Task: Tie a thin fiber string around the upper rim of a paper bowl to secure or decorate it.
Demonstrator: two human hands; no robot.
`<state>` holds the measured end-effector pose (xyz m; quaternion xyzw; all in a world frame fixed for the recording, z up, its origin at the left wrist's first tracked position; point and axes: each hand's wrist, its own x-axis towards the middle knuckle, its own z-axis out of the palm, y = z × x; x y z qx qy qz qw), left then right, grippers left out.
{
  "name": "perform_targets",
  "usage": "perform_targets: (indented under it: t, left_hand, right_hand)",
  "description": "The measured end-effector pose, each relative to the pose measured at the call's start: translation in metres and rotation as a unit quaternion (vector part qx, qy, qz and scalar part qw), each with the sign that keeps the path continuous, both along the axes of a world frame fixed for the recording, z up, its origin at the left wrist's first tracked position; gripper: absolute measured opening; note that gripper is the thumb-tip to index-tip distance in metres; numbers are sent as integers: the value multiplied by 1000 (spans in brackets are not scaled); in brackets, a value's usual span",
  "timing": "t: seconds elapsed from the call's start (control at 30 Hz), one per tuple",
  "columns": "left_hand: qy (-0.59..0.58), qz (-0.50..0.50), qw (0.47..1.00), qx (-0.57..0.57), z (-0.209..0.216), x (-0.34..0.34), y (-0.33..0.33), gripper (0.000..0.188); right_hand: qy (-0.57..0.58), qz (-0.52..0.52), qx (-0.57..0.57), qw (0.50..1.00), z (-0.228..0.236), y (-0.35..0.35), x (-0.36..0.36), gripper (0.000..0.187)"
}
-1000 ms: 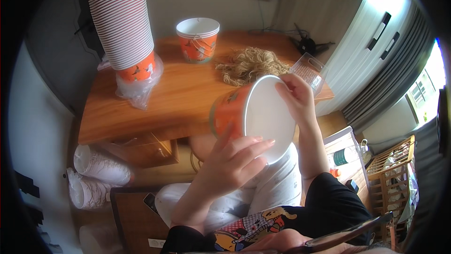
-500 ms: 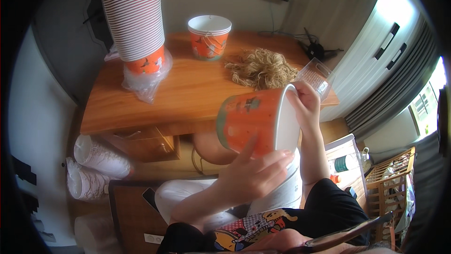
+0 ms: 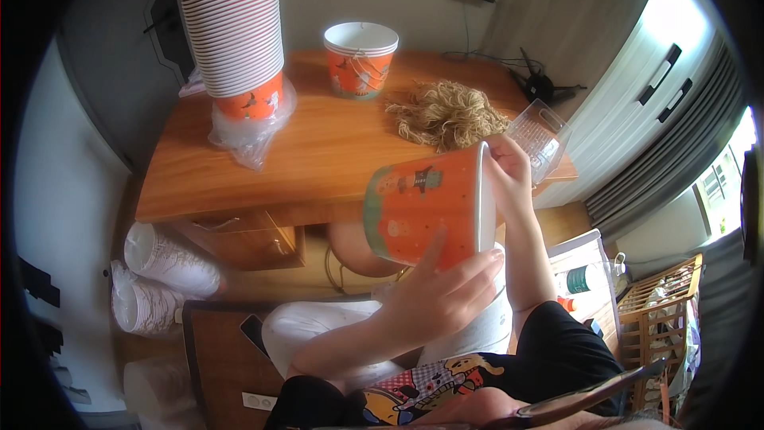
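An orange paper bucket (image 3: 426, 207) with a green base band and a white rim lies on its side in the air above my lap. Its mouth points right and its base left. My left hand (image 3: 446, 295) supports it from the near side, fingers spread along the wall towards the rim. At the far part of the rim, my right hand (image 3: 509, 166) pinches the edge, with some fingertips hidden by the bucket. Just beyond it on the table is a loose heap of tan cords (image 3: 450, 116). A clear plastic box (image 3: 539, 140) sits beside that heap.
A tall stack of nested buckets (image 3: 239, 40), partly in clear plastic, stands on the wooden table (image 3: 302, 151) at left. A few nested buckets with string handles (image 3: 360, 60) stand farther back. More white stacked buckets (image 3: 171, 263) lie on the floor at left.
The bucket has turned slightly, so its inside shows less and its printed side shows more. Both hands have kept their hold on it. The view has shifted a little.
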<state>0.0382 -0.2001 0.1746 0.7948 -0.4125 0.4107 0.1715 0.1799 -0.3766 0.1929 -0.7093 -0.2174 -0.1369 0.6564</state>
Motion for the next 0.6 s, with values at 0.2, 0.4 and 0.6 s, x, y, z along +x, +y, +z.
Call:
perform_targets:
  t: [0.2,0.4,0.6]
  left_hand:
    - [5,-5,1000,-14,-1,0,-1,8]
    - [13,-2,1000,-20,2,1,1,7]
    - [25,-6,999,-24,10,0,10,1]
  right_hand:
    - [-9,9,-5,1000,0,0,2,9]
    - [17,19,-21,999,6,-1,0,10]
    - [15,17,-69,997,3,2,4,10]
